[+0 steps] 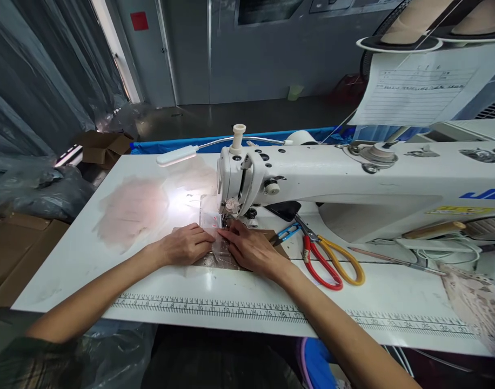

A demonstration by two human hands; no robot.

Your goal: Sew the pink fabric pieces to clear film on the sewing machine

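A piece of thin, sheer fabric (220,244) lies on the bed of a white sewing machine (304,167), just in front of the presser foot (226,217). My left hand (188,245) rests at the fabric's left side, its fingers closed together with the tips on it. On the other side, my right hand (249,249) has its fingertips close by the presser foot and closed on the fabric's edge; exactly what they pinch is partly hidden. A brownish plate (219,262) shows under the fabric and hands.
Scissors (332,265) with red and yellow handles and blue thread snips (288,232) lie right of my right hand. Lace (474,302) sits at the far right. A ruler strip (199,309) runs along the table's front edge. A lamp (176,155) lights the left side.
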